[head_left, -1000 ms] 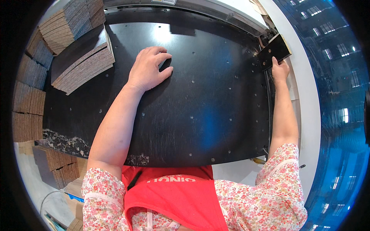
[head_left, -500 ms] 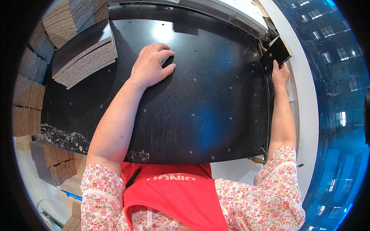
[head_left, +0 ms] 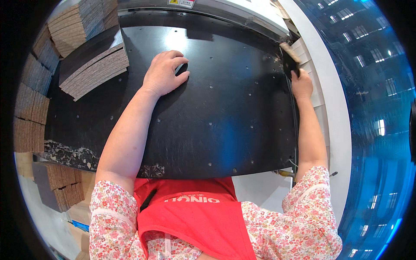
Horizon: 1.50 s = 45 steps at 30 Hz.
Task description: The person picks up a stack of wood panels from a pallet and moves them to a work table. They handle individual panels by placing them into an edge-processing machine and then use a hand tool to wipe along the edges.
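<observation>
My right hand (head_left: 302, 84) grips a small dark-faced board (head_left: 289, 60) at the far right edge of the black tabletop. The board is tilted up on edge, and its pale brown particleboard side shows, a little blurred. Over the middle of the black tabletop (head_left: 225, 104), my left hand (head_left: 164, 74) rests with fingers curled loosely and thumb apart, holding nothing. Left of that hand lies a stack of dark-topped boards (head_left: 97, 71) with cut particleboard edges facing me.
More cut particleboard stacks (head_left: 30, 108) line the left side, with another bundle (head_left: 65, 186) below the table's left corner. A white machine housing (head_left: 260, 15) borders the far right. Beyond the right edge run a pale strip (head_left: 342, 130) and blue glossy sheeting (head_left: 377, 151).
My right hand has turned the small board from nearly flat, face showing, to on edge, and shifted it slightly left. My left hand stays in almost the same place.
</observation>
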Tool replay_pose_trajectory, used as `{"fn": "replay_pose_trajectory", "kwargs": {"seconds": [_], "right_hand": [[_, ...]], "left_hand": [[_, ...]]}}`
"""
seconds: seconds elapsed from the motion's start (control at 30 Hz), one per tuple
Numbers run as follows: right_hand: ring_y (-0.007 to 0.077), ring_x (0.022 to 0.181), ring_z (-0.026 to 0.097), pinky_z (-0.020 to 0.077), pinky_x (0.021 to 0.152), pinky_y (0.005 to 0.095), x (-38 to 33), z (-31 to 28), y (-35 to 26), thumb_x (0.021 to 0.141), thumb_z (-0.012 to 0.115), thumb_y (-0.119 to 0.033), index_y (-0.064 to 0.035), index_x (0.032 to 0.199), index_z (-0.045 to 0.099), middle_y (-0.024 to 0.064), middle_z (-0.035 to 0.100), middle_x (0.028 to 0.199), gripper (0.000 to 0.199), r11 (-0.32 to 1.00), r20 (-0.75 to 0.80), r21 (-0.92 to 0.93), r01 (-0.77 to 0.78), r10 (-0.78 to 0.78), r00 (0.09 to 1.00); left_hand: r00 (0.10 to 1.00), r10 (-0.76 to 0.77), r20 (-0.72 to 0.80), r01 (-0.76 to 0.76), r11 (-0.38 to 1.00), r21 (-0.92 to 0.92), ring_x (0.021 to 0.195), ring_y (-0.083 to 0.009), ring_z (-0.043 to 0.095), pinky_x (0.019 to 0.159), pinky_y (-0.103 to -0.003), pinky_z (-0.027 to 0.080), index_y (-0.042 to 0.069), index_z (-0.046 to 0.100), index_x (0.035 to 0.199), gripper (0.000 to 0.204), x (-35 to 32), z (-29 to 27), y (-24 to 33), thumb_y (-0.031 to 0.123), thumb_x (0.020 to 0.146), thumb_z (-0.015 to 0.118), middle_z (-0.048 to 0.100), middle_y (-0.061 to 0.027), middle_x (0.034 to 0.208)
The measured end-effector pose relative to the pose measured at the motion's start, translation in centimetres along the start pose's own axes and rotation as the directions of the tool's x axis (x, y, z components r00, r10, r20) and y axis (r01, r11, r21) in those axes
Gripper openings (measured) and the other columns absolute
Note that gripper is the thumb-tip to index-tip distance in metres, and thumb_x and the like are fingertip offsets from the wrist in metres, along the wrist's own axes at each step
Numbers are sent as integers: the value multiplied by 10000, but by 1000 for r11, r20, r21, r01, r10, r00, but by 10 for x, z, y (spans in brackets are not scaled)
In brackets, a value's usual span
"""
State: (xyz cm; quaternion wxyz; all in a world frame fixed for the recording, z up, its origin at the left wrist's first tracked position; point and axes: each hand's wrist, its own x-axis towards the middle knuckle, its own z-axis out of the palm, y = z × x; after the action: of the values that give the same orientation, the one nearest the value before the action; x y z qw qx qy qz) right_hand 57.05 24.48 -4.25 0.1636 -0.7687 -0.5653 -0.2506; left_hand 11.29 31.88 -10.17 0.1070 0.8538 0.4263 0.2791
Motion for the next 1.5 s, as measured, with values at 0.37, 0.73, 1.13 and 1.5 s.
{"fn": "replay_pose_trajectory", "kwargs": {"seconds": [0.37, 0.73, 1.13, 1.5], "right_hand": [[218, 984, 586, 505, 771, 367, -20, 0, -4, 868, 613, -192, -175, 876, 700, -6, 585, 985, 89, 705, 167, -587, 398, -376, 911], [253, 1035, 605, 537, 816, 396, -32, -11, -8, 897, 602, -154, -153, 972, 708, 15, 612, 1051, 130, 724, 355, -570, 389, -210, 911], [234, 990, 619, 437, 922, 412, -50, -82, -131, 814, 664, -88, -163, 1008, 679, 2, 642, 947, 209, 685, 136, 125, 717, -728, 672], [307, 1101, 597, 432, 997, 445, -164, -119, -135, 832, 724, -61, -4, 1156, 634, 112, 648, 1169, 341, 834, -272, 402, 377, -285, 919]], "left_hand": [[999, 35, -41, -37, 998, -48, 1257, -276, 548, 1109, -414, 401, 105, 713, 1157, 317, -4, 4, -5, 265, 884, 697, 636, -87, 1262], [999, 28, -27, -29, 999, -42, 1251, -261, 550, 1110, -408, 403, 117, 717, 1155, 305, -2, 3, -5, 271, 893, 694, 643, -72, 1252], [945, 287, -156, -316, 922, -222, 1254, -327, 542, 1065, -441, 466, 137, 589, 1373, 686, -13, 5, 39, 320, 770, 857, 585, -128, 1327], [997, -23, -77, -22, 848, -530, 927, -192, 676, 839, -332, 535, 89, 634, 1221, 352, -18, 3, 61, 202, 910, 754, 704, -109, 1010]]}}
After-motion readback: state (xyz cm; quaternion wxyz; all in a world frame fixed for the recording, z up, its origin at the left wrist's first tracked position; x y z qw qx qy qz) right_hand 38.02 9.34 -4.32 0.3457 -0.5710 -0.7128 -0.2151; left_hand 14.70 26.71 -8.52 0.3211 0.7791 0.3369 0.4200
